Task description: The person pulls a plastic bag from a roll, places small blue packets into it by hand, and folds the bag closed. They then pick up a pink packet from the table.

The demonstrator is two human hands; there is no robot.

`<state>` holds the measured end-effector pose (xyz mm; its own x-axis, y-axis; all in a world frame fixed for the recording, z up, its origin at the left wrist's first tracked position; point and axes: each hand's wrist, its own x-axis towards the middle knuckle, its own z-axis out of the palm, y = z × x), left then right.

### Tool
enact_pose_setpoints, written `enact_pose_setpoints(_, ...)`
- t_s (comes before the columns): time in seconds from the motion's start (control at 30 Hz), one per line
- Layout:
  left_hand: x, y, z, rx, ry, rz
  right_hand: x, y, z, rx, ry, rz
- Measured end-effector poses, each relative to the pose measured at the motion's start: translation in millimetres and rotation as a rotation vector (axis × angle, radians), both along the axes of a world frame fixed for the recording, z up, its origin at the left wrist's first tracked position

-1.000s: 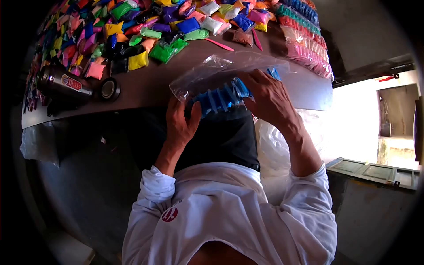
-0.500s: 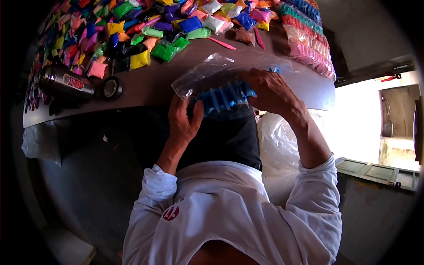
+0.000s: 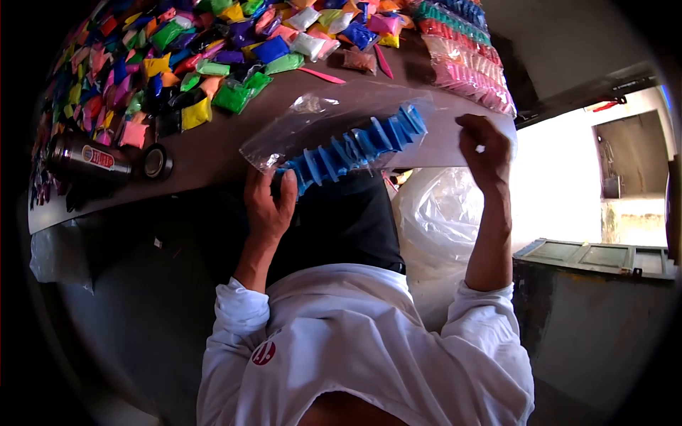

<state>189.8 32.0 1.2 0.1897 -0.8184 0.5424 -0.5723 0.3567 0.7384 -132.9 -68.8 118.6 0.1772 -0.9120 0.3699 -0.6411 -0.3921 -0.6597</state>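
Note:
A row of blue ridged plastic pieces [image 3: 355, 149] lies inside a clear plastic bag [image 3: 277, 136], slanting up to the right over the table's front edge. My left hand [image 3: 266, 202] is closed on the left end of the bag, with the thumb on the near side. Off to the right, apart from the bag, my right hand [image 3: 489, 153] is raised by the table's right end. Its fingers are curled in, with a small bright gap showing between them, and I see nothing held there.
Many small colourful packets [image 3: 170, 67] cover the back and left of the table [image 3: 206, 160]. Bagged rows of pink, red and teal pieces [image 3: 469, 71] lie at the right back. A steel flask [image 3: 89, 157] and a round lid [image 3: 157, 162] stand left. A large clear bag [image 3: 440, 213] hangs below right.
My right hand has come off the blue pieces and moved right, uncovering their right end. My left hand stays on the bag. The view has shifted somewhat.

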Motion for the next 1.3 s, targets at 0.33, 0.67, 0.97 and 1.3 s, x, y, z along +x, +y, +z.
enact_pose_setpoints(0.33, 2, -4, 6, 0.030, -0.009, 0.015, -3, -32, -61, 0.199, 0.117, 0.261)
enact_pose_setpoints(0.67, 40, -23, 35, 0.494, 0.467, -0.034, 19, -59, -50, 0.288, 0.116, 0.308)
enact_pose_setpoints(0.97, 52, -53, 46, 0.569, 0.513, 0.004, 18, -71, -55, 0.359, -0.044, 0.355)
enact_pose_setpoints(1.3, 69, -73, 31, 0.596, 0.933, 0.039, 25, -76, -55, 0.454, 0.085, 0.252)
